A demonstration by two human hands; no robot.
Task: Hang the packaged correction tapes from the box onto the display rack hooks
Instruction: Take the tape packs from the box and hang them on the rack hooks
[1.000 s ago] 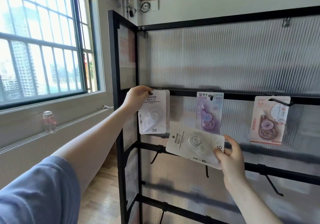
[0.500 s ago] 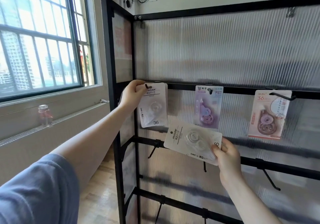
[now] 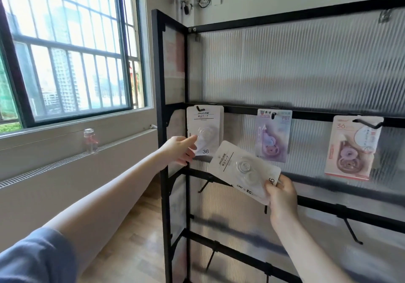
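My left hand (image 3: 179, 150) has dropped, fingers loose, off the hung pack (image 3: 205, 129); my right hand (image 3: 281, 192) pinches a light, stiff, slippery blister card (image 3: 243, 171) by its bottom corner.

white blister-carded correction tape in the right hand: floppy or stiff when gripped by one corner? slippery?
The white carded correction tape pack probably stays fairly stiff: the right hand pinches one corner and it juts out flat, without sagging. Likely light. The clear plastic blister looks glossy, so perhaps slick; gripping the card edge seems safer.
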